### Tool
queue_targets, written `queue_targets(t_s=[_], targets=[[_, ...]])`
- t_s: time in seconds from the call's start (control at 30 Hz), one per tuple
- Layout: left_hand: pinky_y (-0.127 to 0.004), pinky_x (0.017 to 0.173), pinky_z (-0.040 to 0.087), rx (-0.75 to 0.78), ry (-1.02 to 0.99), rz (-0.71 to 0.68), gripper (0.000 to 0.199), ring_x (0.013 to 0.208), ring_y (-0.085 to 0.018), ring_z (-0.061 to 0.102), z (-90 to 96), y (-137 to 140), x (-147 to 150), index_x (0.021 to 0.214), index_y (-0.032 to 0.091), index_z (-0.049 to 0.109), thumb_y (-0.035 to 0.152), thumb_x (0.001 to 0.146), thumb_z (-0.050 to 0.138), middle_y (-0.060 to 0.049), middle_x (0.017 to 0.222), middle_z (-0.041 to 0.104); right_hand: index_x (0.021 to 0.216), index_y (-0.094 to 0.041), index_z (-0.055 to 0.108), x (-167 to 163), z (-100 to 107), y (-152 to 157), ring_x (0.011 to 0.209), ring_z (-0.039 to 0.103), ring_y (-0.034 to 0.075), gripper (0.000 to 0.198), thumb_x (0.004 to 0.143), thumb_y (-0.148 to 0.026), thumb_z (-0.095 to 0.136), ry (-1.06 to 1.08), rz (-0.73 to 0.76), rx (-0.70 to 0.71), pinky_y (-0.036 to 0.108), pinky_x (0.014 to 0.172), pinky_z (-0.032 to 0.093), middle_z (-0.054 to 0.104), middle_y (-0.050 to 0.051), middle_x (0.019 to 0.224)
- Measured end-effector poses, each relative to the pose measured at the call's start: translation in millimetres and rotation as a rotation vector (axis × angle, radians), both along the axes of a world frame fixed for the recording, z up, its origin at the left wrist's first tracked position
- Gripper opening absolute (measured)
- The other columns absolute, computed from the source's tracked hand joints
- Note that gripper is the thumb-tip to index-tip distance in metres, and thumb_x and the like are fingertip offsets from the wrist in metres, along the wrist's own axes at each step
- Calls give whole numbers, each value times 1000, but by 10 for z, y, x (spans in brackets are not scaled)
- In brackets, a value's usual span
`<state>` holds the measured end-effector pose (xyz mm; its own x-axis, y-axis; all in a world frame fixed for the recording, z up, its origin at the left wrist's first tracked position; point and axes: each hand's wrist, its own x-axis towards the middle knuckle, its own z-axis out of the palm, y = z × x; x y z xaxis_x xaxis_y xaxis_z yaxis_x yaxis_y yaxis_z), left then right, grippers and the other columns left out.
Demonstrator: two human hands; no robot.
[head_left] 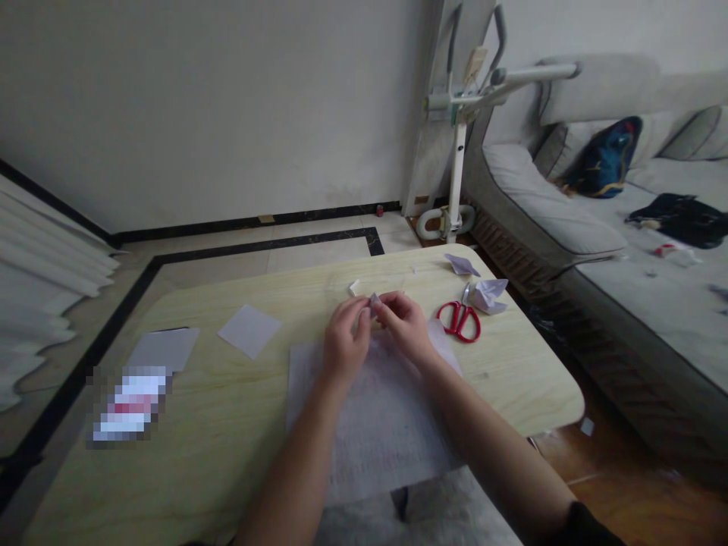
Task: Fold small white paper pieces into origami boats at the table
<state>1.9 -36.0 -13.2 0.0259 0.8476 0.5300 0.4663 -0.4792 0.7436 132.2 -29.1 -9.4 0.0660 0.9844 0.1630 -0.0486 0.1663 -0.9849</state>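
My left hand [346, 331] and my right hand [403, 322] meet over the middle of the table. Between their fingertips is a small piece of folded paper [374, 299], pinched from both sides; most of it is hidden by the fingers. Under my wrists lies a large printed sheet of paper [387, 432], reaching over the table's near edge. A small white paper scrap [356, 287] rests just beyond my left hand. To the right of my right hand are red-handled scissors [459, 317], with a folded paper shape [489, 296] beside their blades.
Another folded paper piece [462, 265] lies near the far right corner of the wooden table [227, 425]. On the left are a square of paper [249, 331], a paper stack [164, 347] and a blurred-out object [132, 403]. A grey sofa [642, 303] stands right of the table.
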Motion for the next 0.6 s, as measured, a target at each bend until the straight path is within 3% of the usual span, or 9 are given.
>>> queue_targets(t_s=[0.2,0.3,0.43,0.6], targets=[[-29,77,54,-249,-236,-17,30,88,-20,69,48,-24,38,106,17,66,39,92,52,-9,99,73,84,-18,67,-28,120,-66,67,59,14,20,84,-36,59,-33,65,6,27,62,47,66,3,77],[-27,70,55,-320,-368,-6,33,82,-20,70,121,-21,60,101,15,68,44,86,60,-9,94,73,81,-18,67,-13,137,-64,72,61,16,18,83,-34,60,-73,20,33,29,67,48,68,4,79],[-26,65,55,-390,-475,-35,36,77,-19,70,205,-23,73,99,13,69,45,83,64,-10,90,74,85,-19,68,33,112,-33,77,62,17,16,82,-33,62,-89,-75,50,30,71,48,69,5,82],[-26,64,55,-428,-503,-90,33,71,-18,69,226,-32,78,98,13,70,41,82,66,-9,92,74,91,-19,71,66,78,-21,75,59,17,19,83,-34,64,-127,-45,63,31,68,46,67,6,85]])
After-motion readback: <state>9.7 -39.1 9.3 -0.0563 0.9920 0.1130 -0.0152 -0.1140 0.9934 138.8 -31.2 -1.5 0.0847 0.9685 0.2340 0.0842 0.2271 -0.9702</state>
